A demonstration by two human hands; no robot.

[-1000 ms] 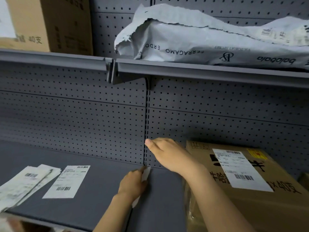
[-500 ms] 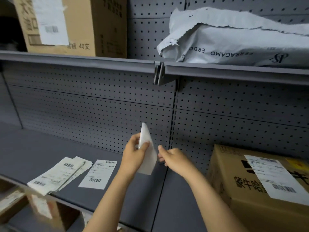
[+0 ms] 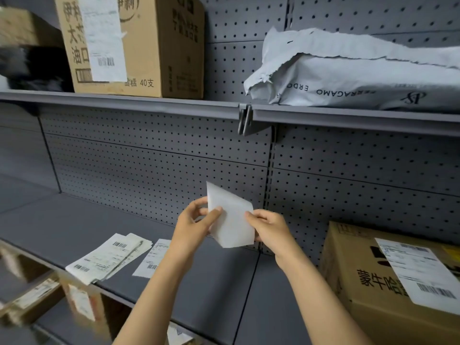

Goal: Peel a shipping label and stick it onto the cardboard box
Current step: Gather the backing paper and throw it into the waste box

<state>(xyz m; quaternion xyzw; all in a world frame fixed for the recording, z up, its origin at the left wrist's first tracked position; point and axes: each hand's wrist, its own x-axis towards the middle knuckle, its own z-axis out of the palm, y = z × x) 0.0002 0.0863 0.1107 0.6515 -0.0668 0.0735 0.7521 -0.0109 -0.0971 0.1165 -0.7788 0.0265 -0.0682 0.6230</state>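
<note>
Both hands are raised in front of the grey pegboard back wall (image 3: 154, 155), sharing one blank white rectangular sheet of label paper (image 3: 230, 220) that faces the camera with its plain side. The left hand (image 3: 196, 226) pinches the sheet's left edge between thumb and fingers; the right hand (image 3: 270, 229) grips its right edge the same way, so the sheet is held tilted, clear of the shelf. Below, on the dark grey metal shelf (image 3: 62, 225), lies a loose fan of white printed shipping labels with barcodes (image 3: 109, 257) near the front edge, and just beside it a single white printed label (image 3: 154, 257), partly hidden by the left forearm. At the right end of the same shelf sits the brown cardboard box with black Chinese lettering (image 3: 361, 282) — a white barcoded shipping label (image 3: 418, 272) lies on its top face. On the upper shelf stand a taller brown cardboard carton carrying a white label (image 3: 161, 46) and a torn grey plastic mailer bag (image 3: 361, 78) — well apart from each other.
</note>
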